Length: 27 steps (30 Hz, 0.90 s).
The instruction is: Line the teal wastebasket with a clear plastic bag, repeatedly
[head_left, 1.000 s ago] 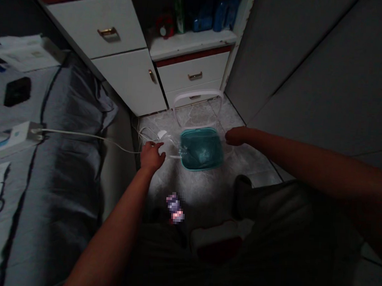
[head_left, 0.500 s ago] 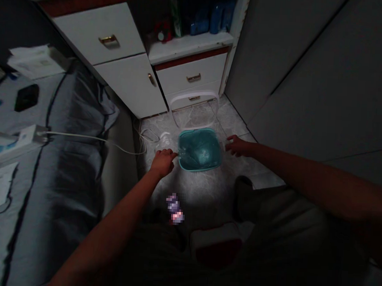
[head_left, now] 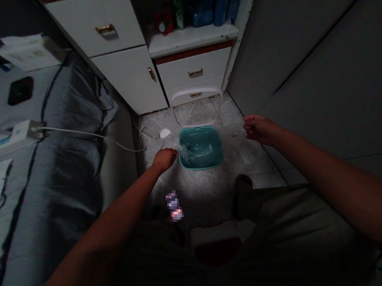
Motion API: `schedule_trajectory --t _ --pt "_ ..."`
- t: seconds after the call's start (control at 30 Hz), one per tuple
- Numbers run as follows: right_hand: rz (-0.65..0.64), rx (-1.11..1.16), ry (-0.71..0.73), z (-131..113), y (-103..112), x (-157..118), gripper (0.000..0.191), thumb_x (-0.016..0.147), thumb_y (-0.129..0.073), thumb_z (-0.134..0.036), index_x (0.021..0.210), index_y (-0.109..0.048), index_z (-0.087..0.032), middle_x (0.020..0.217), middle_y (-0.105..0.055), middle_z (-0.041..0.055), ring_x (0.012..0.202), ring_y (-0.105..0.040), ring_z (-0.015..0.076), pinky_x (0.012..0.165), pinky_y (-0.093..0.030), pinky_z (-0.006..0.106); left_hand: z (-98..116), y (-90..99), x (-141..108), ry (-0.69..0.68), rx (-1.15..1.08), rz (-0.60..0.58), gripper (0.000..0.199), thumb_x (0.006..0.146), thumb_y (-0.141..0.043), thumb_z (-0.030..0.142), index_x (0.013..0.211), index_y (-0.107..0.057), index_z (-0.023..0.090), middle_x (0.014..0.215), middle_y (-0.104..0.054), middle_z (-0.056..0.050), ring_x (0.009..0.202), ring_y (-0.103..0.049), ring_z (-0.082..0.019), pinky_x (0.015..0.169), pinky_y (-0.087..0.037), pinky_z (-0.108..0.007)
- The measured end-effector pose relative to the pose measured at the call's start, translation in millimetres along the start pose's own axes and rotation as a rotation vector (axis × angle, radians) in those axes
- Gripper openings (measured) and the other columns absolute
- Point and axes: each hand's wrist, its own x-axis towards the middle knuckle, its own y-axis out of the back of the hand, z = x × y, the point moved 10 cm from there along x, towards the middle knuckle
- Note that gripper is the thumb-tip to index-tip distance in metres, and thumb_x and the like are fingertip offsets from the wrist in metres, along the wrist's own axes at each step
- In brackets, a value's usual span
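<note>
A teal bin (head_left: 200, 166) stands on the floor with its mouth facing up. Thin clear plastic bag (head_left: 186, 149) film is crinkled at its left rim and lies over the opening. At that left edge my left hand (head_left: 165, 159) is closed on the film. To the right of the bin and higher, my right hand (head_left: 260, 129) has its fingers pinched together. A faint, blurred stretch of film runs from the bin's right rim toward those fingers.
A white loop-shaped frame (head_left: 197, 89) stands behind the bin, before the white drawers (head_left: 195, 62). A white cable (head_left: 92, 133) hangs from the power strip (head_left: 15, 136) on the bed. A lit, pixelated screen (head_left: 174, 206) is below. Grey panels (head_left: 310, 72) rise at right.
My right hand has moved right and away from the bin's rim, with film stretching after it. My left hand has stayed at the left rim. The view has shifted slightly.
</note>
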Motion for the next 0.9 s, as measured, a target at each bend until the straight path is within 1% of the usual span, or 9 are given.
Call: schedule_trajectory --t 0.07,0.13,0.2,0.3,0.37,0.43,0.53,0.63,0.9 --pt "0.177 -0.178 0.011 -4.4 19.4 -6.2 0.035 0.097 -0.048 -0.018 0.131 -0.056 -0.016 0.103 -0.065 0.0104 0.069 -0.058 0.0145 0.076 -0.057 0.034 -1.9 0.0 1.0 0.002 -0.035 0.002 0.028 0.096 -0.054 0.024 0.105 -0.080 0.024 0.113 -0.079 -0.010 0.104 -0.071 -0.028 0.092 -0.052 -0.037" --pt "0.398 -0.465 0.193 -30.7 28.4 -24.6 0.030 0.094 -0.053 -0.018 0.121 -0.065 -0.014 0.121 -0.065 0.0175 0.092 -0.066 0.0237 0.086 -0.056 0.038 -6.0 1.4 0.7 0.016 -0.043 0.001 0.025 0.091 -0.057 0.021 0.102 -0.079 0.023 0.110 -0.078 -0.010 0.100 -0.071 -0.027 0.087 -0.052 -0.035" --pt "0.479 -0.745 0.470 -60.5 5.1 -48.7 0.028 0.094 -0.054 -0.019 0.117 -0.070 -0.016 0.132 -0.063 0.0182 0.113 -0.065 0.0300 0.094 -0.052 0.039 -10.8 4.6 -0.7 0.034 -0.035 0.008 0.026 0.086 -0.058 0.016 0.101 -0.078 0.023 0.109 -0.076 -0.010 0.098 -0.070 -0.026 0.085 -0.052 -0.034" --pt "0.126 -0.992 0.689 -56.3 -70.2 -62.7 0.035 0.096 -0.056 -0.024 0.129 -0.070 -0.022 0.138 -0.066 0.0127 0.117 -0.066 0.0293 0.094 -0.051 0.036 -16.1 7.9 -3.5 0.039 -0.042 0.009 0.033 0.082 -0.057 0.010 0.105 -0.078 0.023 0.108 -0.075 -0.010 0.098 -0.070 -0.025 0.085 -0.052 -0.033" --pt "-0.160 -1.127 0.666 -29.2 -113.5 -61.2 0.051 0.095 -0.062 -0.029 0.145 -0.063 -0.026 0.144 -0.065 0.0116 0.114 -0.069 0.0298 0.092 -0.051 0.036 -17.4 7.4 -5.0 0.019 -0.069 0.001 0.040 0.081 -0.055 0.008 0.109 -0.078 0.023 0.107 -0.074 -0.010 0.098 -0.069 -0.025 0.087 -0.052 -0.033" --pt "-0.293 -1.247 0.584 -3.8 -134.0 -53.0 0.067 0.093 -0.067 -0.031 0.159 -0.052 -0.029 0.149 -0.062 0.0136 0.115 -0.070 0.0325 0.092 -0.052 0.038 -18.0 5.6 -6.3 -0.012 -0.098 -0.009 0.041 0.080 -0.055 0.007 0.111 -0.078 0.023 0.104 -0.074 -0.009 0.097 -0.069 -0.024 0.088 -0.052 -0.033" --pt "-0.347 -1.347 0.447 19.9 -136.6 -36.0 0.069 0.093 -0.068 -0.030 0.160 -0.051 -0.028 0.143 -0.067 0.0165 0.118 -0.070 0.0359 0.092 -0.053 0.041 -20.5 3.6 -7.8 -0.042 -0.133 -0.011 0.035 0.082 -0.059 0.014 0.110 -0.078 0.023 0.103 -0.073 -0.007 0.094 -0.069 -0.023 0.085 -0.052 -0.032" --pt "-0.350 -1.364 0.379 27.2 -125.6 -26.1 0.046 0.093 -0.067 -0.030 0.139 -0.069 -0.025 0.131 -0.073 0.0158 0.118 -0.070 0.0365 0.089 -0.053 0.041 -23.0 4.1 -8.7 -0.065 -0.175 -0.005 0.026 0.083 -0.064 0.025 0.105 -0.079 0.022 0.101 -0.074 -0.007 0.089 -0.068 -0.023 0.081 -0.051 -0.032" --pt "-0.487 -1.176 0.409 39.6 -110.3 -39.2 0.007 0.087 -0.072 -0.021 0.088 -0.078 -0.018 0.097 -0.080 0.0074 0.090 -0.074 0.0227 0.078 -0.049 0.028 -24.2 -4.8 -17.2 -0.105 -0.277 -0.054 0.011 0.081 -0.067 0.026 0.085 -0.077 0.024 0.095 -0.077 -0.005 0.083 -0.069 -0.021 0.075 -0.048 -0.029"
